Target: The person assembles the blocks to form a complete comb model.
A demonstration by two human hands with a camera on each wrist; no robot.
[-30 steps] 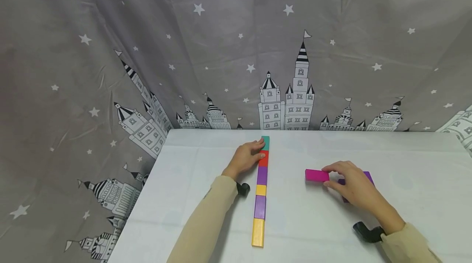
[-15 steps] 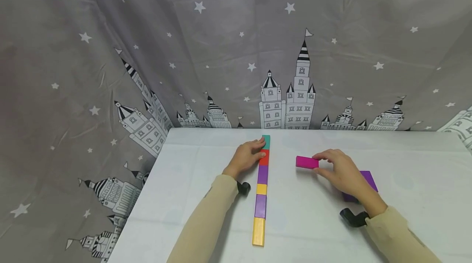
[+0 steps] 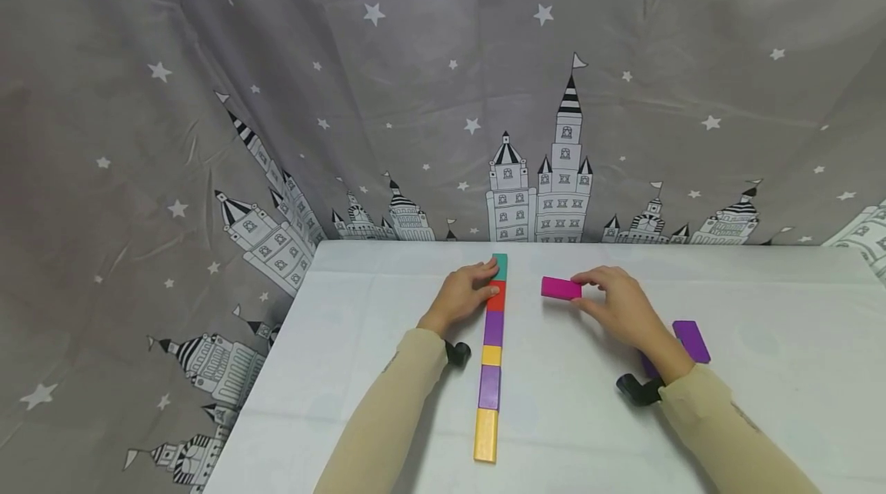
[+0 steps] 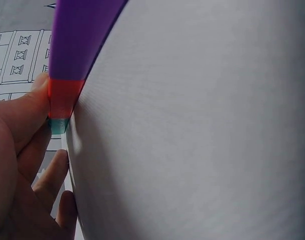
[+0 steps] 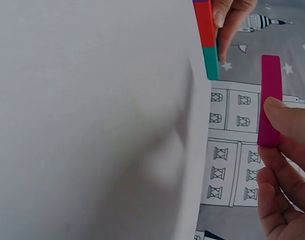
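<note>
Pinched in the right hand [image 3: 618,309], the magenta block [image 3: 560,288] has moved left, nearer the block row [image 3: 491,355] the relaxed left hand [image 3: 459,295] touches.

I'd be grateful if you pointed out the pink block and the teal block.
Pink block [image 3: 560,288], head view: middle of its broad face.
Teal block [image 5: 210,63], right wrist view: middle of its visible side.

The block row [image 3: 491,355] looks smooth, its yellow end block [image 3: 486,436] faintly glossy. Right of the row, the pink block [image 3: 561,288] is smooth and matt. Under the row, the tabletop [image 3: 581,417] shows matt, lightly creased cloth; behind it, the curtain [image 3: 429,40] is wrinkled fabric.
</note>
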